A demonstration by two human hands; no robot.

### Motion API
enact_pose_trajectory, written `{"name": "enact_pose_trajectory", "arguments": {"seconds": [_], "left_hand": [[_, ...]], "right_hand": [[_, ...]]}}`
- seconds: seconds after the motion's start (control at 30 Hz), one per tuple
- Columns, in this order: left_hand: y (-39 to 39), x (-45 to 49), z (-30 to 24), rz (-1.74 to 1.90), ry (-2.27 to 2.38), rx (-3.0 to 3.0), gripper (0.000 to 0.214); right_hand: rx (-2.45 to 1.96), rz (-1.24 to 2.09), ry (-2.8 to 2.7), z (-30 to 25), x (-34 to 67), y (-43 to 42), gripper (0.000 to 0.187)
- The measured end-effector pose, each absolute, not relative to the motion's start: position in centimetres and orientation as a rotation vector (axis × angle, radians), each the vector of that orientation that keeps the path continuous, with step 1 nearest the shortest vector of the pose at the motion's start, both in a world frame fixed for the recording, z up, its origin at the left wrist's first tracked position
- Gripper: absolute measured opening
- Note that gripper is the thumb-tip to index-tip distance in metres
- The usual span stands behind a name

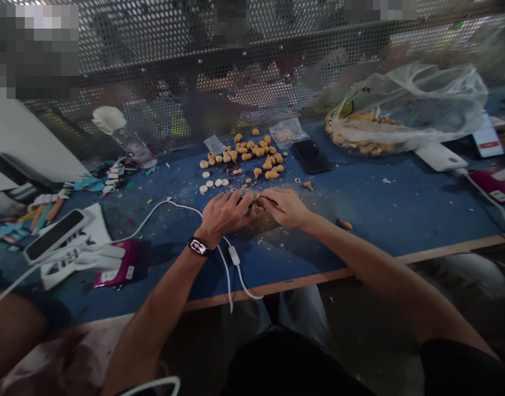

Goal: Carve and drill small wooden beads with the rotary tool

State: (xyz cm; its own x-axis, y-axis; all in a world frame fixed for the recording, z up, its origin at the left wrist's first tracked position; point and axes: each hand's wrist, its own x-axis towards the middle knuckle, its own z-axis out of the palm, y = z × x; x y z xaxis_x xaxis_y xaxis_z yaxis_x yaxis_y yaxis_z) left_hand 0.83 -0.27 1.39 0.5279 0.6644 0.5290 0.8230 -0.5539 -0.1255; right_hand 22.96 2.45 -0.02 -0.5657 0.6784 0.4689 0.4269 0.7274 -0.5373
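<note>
My left hand point(228, 213), with a band watch point(198, 246) on its wrist, pinches a small tan piece point(258, 196) over the blue table. Close against it, my right hand point(289, 209) has its fingers closed, with a thin dark edge showing at the fingertips; I cannot make out what that is. Just beyond both hands lie several rounded tan pieces point(271, 175) in a loose heap. White round pieces point(218, 182) are left of the heap. Crumbs are scattered around my fingers. A single brownish piece point(344, 224) rests right of my right hand.
A black phone point(311, 156) and a small clear bag point(288, 133) lie behind the heap. Farther right stands a large plastic bag point(409, 110) of tan pieces. A white cable point(235, 256) runs under my left wrist. At left are a power strip point(71, 247) and a bottle point(131, 144).
</note>
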Motion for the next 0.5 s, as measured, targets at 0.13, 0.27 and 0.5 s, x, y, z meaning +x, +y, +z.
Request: {"name": "enact_pose_trajectory", "arguments": {"seconds": [0.13, 0.27, 0.5], "left_hand": [[-0.2, 0.8, 1.4, -0.588, -1.208, -2.420, 0.022], [-0.2, 0.8, 1.3, -0.586, -1.173, -2.451, 0.024], [-0.1, 0.7, 0.8, -0.628, -1.140, -2.487, 0.019]], "right_hand": [[-0.840, 0.433, -2.309, -0.2, 23.0, 2.6, 0.030], [-0.851, 0.426, -2.314, -0.5, 22.9, 2.7, 0.031], [-0.861, 0.451, -2.302, -1.1, 22.7, 2.9, 0.031]]}}
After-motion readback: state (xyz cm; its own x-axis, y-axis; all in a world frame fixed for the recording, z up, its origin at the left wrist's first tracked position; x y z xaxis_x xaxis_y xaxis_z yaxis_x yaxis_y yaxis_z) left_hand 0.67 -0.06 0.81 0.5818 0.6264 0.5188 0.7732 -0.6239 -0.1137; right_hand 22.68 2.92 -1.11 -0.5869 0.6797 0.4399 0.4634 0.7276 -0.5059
